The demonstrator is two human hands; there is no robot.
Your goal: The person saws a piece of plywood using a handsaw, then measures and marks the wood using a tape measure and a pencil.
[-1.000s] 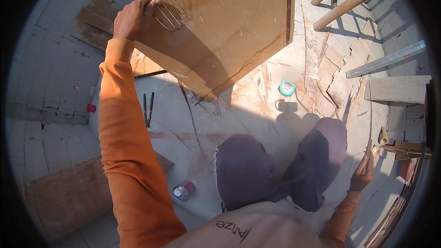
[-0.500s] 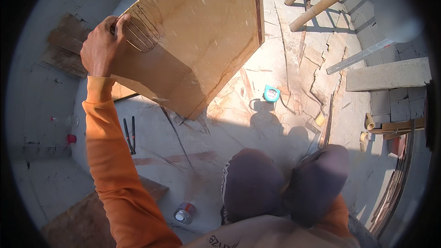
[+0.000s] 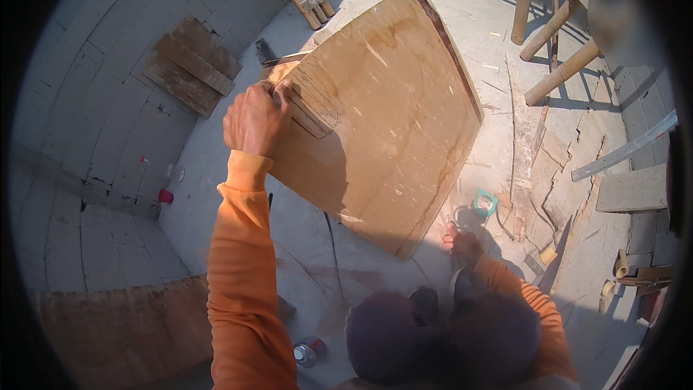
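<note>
My left hand (image 3: pixel 254 117) is closed on the left edge of a large plywood sheet (image 3: pixel 390 108), with the thumb on the top face. The sheet is tilted above the floor, and dark drawn lines run across it beside that hand. My right hand (image 3: pixel 463 243) is low, just off the sheet's lower right edge. Its fingers are curled together, and what they hold, if anything, cannot be made out. A teal tape measure (image 3: pixel 484 204) lies on the floor just beyond it.
Bamboo poles (image 3: pixel 559 25) stand at the far right. Brown boards (image 3: pixel 191 65) rest by the left wall. A clear bottle (image 3: pixel 310 352) lies near my knees, and a red cup (image 3: pixel 165 196) sits at the wall's foot. A grey plank (image 3: pixel 633 189) is at right.
My right hand has come into view beside the sheet's lower right edge. The view has shifted, so the sheet and my left hand appear farther right, and more of the sheet's far end shows.
</note>
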